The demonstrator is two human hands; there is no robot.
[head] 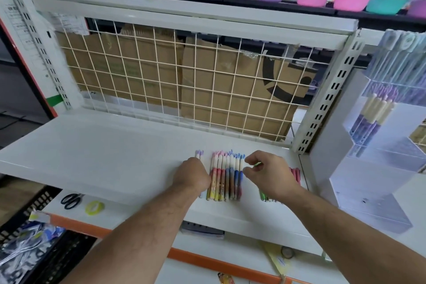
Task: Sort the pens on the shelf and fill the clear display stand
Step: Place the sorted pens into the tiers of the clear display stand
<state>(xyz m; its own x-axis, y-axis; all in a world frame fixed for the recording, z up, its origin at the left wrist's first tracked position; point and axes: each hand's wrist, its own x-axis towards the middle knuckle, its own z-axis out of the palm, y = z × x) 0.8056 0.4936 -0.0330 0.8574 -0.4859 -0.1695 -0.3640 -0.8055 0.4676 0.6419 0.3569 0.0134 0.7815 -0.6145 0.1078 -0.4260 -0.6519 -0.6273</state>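
— Many pens [227, 177] lie in a row by the shelf's [103, 157] front edge, near its right end.
— And the hands?
— Left hand [192, 174] and right hand [267, 173] curl at the row's two sides. Holding anything? Can't tell.
— What could go wrong?
— A bump might roll pens off the edge. The stand [378, 191] sits past the right end.

Bright, even indoor light, soft faint shadows on the flat white metal shelf [103, 145], wide-angle bending at frame edges, clear acrylic display stand [368, 205] at right blurred
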